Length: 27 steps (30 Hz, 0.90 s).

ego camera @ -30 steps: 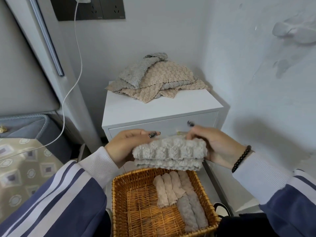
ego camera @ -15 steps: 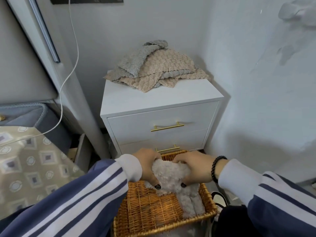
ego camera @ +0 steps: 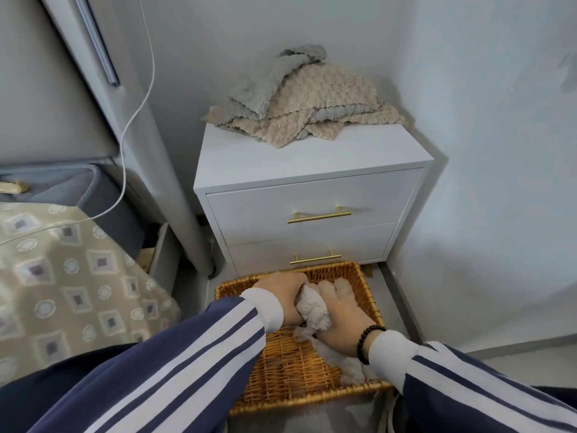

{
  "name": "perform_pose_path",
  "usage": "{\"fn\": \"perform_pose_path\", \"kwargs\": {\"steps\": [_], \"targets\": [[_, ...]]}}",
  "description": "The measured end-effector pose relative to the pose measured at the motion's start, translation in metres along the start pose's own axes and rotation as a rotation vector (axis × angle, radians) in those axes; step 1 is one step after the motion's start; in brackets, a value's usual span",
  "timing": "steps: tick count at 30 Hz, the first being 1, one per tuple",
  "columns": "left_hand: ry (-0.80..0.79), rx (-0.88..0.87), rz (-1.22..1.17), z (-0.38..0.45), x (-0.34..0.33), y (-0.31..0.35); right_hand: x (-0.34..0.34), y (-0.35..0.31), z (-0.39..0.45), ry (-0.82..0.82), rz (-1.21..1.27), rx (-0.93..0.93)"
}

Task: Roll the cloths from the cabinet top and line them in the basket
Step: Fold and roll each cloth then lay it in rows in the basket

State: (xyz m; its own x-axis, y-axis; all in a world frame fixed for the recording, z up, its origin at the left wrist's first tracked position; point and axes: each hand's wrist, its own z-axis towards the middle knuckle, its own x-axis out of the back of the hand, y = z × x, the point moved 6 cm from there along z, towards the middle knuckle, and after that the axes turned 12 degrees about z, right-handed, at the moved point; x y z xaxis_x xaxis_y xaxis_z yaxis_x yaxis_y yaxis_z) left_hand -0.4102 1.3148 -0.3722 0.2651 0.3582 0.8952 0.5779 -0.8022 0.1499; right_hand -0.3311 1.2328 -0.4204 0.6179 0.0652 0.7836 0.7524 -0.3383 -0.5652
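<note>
both hands, left hand (ego camera: pixel 282 300) and right hand (ego camera: pixel 342 320), grip a fluffy pale rolled cloth (ego camera: pixel 313 310) inside the woven wicker basket (ego camera: pixel 370 300), while bumpy beige and grey cloths (ego camera: pixel 309 104) lie piled on the smooth white cabinet (ego camera: pixel 281 154).

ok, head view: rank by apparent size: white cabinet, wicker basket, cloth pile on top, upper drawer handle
1. White cabinet
2. Wicker basket, partly hidden by the arms and nearer the camera, so this place is unsure
3. Cloth pile
4. Upper drawer handle
</note>
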Motion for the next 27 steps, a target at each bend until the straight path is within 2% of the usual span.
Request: {"fn": "perform_pose_path", "kwargs": {"steps": [4, 9, 14, 18, 27], "targets": [[-0.040, 0.140, -0.217, 0.012, -0.040, -0.017, -0.041, 0.031, 0.004, -0.022, 0.238, -0.223], [-0.104, 0.355, -0.513, 0.028, -0.095, -0.030, -0.081, 0.060, 0.013, -0.050, 0.332, -0.403], [-0.155, 0.468, -0.596, 0.046, -0.143, -0.039, -0.114, 0.084, 0.018, -0.030, 0.381, -0.521], [-0.249, 0.545, -0.699, 0.059, -0.177, -0.037, -0.135, 0.100, 0.020, -0.084, 0.405, -0.593], [-0.313, 0.505, -0.919, 0.085, -0.217, -0.020, -0.171, 0.126, 0.034, -0.227, 0.413, -0.695]]}}
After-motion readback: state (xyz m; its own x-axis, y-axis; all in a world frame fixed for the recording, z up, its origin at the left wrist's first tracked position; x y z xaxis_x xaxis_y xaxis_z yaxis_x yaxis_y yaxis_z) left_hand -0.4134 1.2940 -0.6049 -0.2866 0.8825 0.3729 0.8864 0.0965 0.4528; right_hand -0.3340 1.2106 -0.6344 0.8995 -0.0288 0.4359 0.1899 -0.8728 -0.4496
